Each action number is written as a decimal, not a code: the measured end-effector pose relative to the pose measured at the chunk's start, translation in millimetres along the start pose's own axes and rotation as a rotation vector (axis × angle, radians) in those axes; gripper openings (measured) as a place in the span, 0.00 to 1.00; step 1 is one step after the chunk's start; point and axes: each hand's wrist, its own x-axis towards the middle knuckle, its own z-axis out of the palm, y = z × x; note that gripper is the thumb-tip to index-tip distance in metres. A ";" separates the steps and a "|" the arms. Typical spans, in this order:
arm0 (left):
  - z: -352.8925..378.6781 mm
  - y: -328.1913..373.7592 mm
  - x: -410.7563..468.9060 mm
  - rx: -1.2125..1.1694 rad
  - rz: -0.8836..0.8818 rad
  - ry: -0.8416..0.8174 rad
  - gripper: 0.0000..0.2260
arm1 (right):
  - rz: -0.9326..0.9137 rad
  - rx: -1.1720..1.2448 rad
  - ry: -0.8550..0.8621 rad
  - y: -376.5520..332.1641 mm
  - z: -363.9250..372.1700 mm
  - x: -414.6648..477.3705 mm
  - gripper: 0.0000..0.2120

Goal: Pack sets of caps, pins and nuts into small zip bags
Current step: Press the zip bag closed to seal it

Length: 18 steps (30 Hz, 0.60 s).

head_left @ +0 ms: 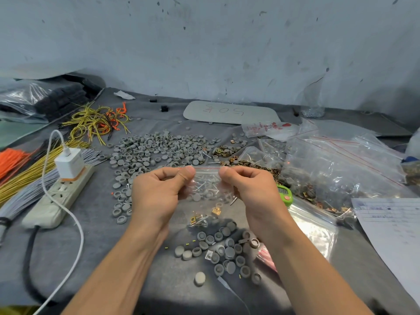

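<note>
Small clear plastic zip bag with a red seal strip (211, 201), held up over the grey cloth-covered table (102, 246), mid-view. Pinched at the top edge from both sides: left hand (156, 194) with thumb against curled fingers on the left corner, right hand (250, 189) likewise on the right corner. Inside, seen through the plastic: thin silver pins (204, 184), a few grey caps, square brass nuts (216, 211) sagging toward the bottom. Below and nearer, partly hidden by the right forearm: loose cluster of round grey plastic caps (225, 248) on the cloth. Beyond the bag, partly screened by both hands: wide heap of grey caps (159, 151), with a scatter of small loose brass nuts (227, 152) at its right edge. Just right of the right hand and partly hidden behind it: green plastic digital counter (285, 194). Further right: big clear zip bags of brass nuts (341, 173), flat clear bags (313, 226) beneath the forearm, lined white paper sheet (393, 226). To the left: white power strip (59, 196) carrying 1 white charger block (69, 163) with its white cable (75, 223); beside it a tangle of yellow wires (95, 123), a bundle of grey wires (22, 198), orange ties (11, 158). At the back, near the wall: pale rounded board with red writing (229, 112).
</note>
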 end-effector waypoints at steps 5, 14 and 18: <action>-1.3 -0.2 4.9 0.003 -0.061 -0.052 0.04 | 0.014 0.038 0.015 -0.7 -4.8 1.4 0.14; 3.5 -7.1 -0.2 0.020 -0.022 -0.091 0.07 | 0.012 0.047 0.005 3.6 -2.2 0.3 0.10; 4.3 -6.2 -2.4 0.063 -0.012 -0.189 0.11 | -0.040 -0.057 -0.061 4.9 -0.6 0.3 0.09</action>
